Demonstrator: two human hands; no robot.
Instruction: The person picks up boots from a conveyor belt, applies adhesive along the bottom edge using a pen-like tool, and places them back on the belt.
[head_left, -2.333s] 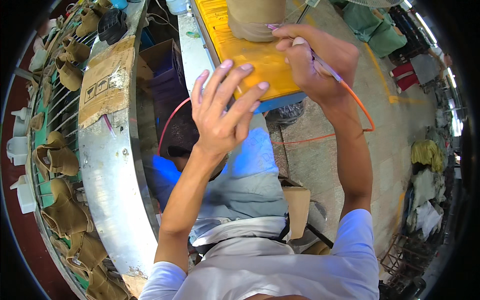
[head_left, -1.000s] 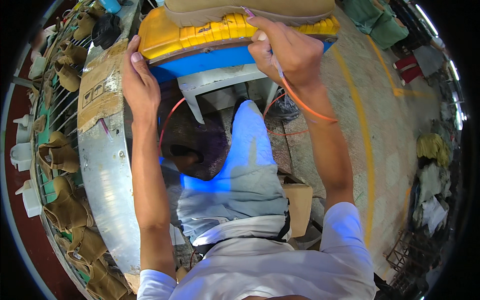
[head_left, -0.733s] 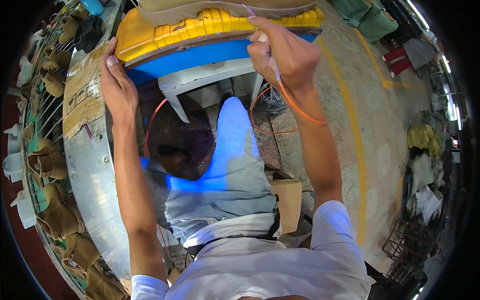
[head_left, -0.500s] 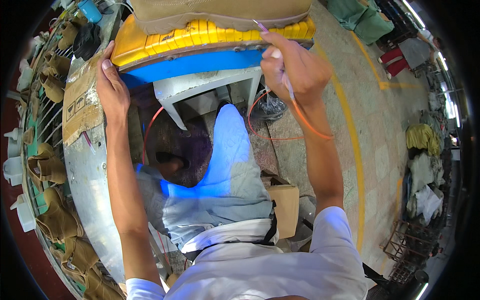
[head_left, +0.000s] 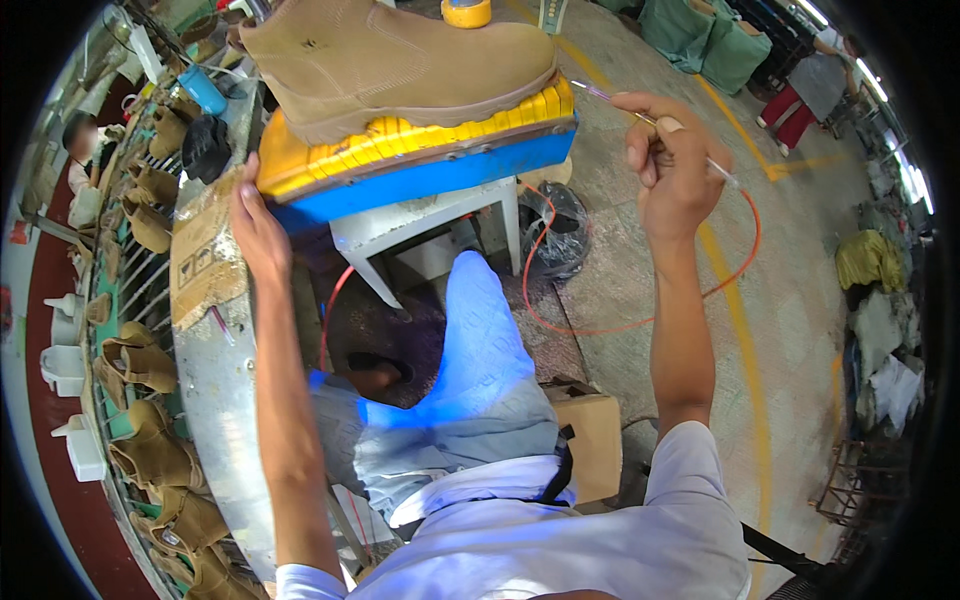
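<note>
A tan ankle boot (head_left: 400, 70) stands sole-down on a ribbed yellow pad (head_left: 420, 128), which sits on a blue base (head_left: 420, 167). My left hand (head_left: 263, 228) lies against the left end of the pad, its fingers stretched along the edge; some fingertips are hidden. To the right of the boot's toe, my right hand (head_left: 682, 170) pinches a thin pen-like applicator (head_left: 597, 92). Its pointed tip is a short way from the toe, apart from it. An orange hose (head_left: 755, 235) runs from the applicator's rear end and loops toward the floor.
A grey metal stand (head_left: 420, 220) is beneath the base. At left, a metal table edge (head_left: 215, 400) carries torn cardboard (head_left: 207, 270), beside a rack of tan boots (head_left: 150, 445). A black bag (head_left: 558, 235) and cardboard box (head_left: 590, 440) sit low. Another person (head_left: 810, 90) stands far right.
My right hand has moved right, taking the applicator away from the boot's sole edge to beyond the toe. The view has shifted, showing more of the boot. My left hand stays at the pad's end.
</note>
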